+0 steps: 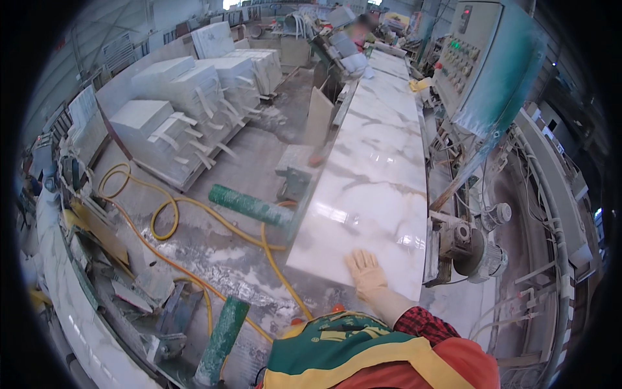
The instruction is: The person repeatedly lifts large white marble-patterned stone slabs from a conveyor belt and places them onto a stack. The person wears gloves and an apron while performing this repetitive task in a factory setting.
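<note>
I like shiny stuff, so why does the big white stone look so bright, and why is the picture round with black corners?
In the head view, the polished marble slab mirrors overhead light as white glare beyond the gloved right hand; the fisheye lens bends straight edges and leaves dark corners; far-off things look soft.

A yellow hose loops across the wet grey concrete floor. Two green rollers stand beside the line: one lies crosswise near the slab's left edge, the other sits lower, close to the bottom edge. Stacks of white stone slabs rest on pallets at the far left. To the right stands a teal control cabinet with rows of buttons, and below it a grey motor, perhaps driving a polishing head. Another person works at the far end.
</note>
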`<state>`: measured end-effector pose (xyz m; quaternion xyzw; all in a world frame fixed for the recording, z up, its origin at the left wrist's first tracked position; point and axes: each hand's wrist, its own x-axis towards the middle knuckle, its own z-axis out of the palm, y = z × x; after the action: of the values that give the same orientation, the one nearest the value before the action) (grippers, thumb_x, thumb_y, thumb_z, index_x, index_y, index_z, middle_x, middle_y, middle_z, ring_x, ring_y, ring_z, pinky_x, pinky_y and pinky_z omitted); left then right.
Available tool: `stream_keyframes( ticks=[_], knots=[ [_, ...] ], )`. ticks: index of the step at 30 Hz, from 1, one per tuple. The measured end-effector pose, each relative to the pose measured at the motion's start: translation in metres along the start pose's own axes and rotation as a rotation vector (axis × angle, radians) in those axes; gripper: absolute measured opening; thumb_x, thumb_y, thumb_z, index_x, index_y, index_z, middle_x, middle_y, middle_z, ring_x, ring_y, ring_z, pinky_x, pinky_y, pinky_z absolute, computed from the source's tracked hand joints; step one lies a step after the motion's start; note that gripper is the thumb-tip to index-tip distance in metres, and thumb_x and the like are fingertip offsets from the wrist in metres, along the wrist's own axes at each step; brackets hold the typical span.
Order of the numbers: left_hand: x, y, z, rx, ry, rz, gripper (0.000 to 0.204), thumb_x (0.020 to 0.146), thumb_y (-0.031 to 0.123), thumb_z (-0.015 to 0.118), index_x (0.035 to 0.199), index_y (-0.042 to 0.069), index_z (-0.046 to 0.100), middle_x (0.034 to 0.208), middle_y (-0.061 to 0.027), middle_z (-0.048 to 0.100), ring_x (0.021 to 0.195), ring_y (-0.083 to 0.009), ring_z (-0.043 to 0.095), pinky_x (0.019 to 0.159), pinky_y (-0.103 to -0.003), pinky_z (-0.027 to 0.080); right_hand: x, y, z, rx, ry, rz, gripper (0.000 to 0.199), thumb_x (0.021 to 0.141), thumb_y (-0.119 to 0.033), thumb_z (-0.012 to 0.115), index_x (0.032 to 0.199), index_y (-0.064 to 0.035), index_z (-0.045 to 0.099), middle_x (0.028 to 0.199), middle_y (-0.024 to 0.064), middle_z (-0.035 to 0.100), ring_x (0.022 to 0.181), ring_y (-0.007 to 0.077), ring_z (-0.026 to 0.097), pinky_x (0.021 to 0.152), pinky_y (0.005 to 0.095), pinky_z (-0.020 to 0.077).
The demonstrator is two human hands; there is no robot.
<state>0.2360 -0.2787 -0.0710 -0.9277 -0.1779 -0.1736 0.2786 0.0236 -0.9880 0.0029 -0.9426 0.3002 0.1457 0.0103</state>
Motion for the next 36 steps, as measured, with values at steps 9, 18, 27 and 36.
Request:
stream_keyframes(
  ticks=[9,18,27,36],
  knots=[
    [0.012,-0.012,0.007,0.154,0.421,0.069,0.04,0.1,0.032,0.048,0.124,0.005,0.066,0.12,-0.0159,0.065,0.105,-0.0355,0.063,0.086,-0.052,0.048,-0.002,0.001,0.002,-0.05,0.071,0.112,0.087,0.089,-0.011,0.063,0.167,-0.0164,0.025,0.172,0.0229,0.025,0.16,0.04,0.021,0.132,0.0487,0.0131],
    [0.022,-0.019,0.026,0.236,0.584,0.11,0.037,0.094,0.041,0.056,0.107,0.01,0.071,0.104,-0.0106,0.068,0.092,-0.0314,0.066,0.076,-0.048,0.051,0.002,-0.007,-0.017,-0.073,-0.026,0.191,0.091,0.091,-0.019,0.067,0.169,-0.0198,0.02,0.172,0.0244,0.023,0.159,0.0419,0.02,0.131,0.051,0.0129],
    [0.018,-0.024,0.061,0.103,0.559,0.089,0.037,0.102,0.034,0.049,0.111,0.009,0.075,0.11,-0.0143,0.073,0.102,-0.0341,0.068,0.087,-0.051,0.054,0.006,-0.009,-0.019,-0.032,-0.028,0.213,0.087,0.091,-0.012,0.063,0.168,-0.0184,0.023,0.171,0.0243,0.022,0.159,0.0426,0.021,0.131,0.0509,0.0157],
    [0.005,-0.019,0.046,0.143,0.5,-0.009,0.044,0.105,0.034,0.047,0.131,0.005,0.069,0.128,-0.0171,0.07,0.115,-0.037,0.067,0.099,-0.054,0.053,0.008,-0.014,-0.038,-0.014,-0.101,0.243,0.09,0.091,-0.011,0.063,0.169,-0.0208,0.02,0.173,0.023,0.02,0.161,0.0412,0.018,0.132,0.0493,0.0148]
  ],
)
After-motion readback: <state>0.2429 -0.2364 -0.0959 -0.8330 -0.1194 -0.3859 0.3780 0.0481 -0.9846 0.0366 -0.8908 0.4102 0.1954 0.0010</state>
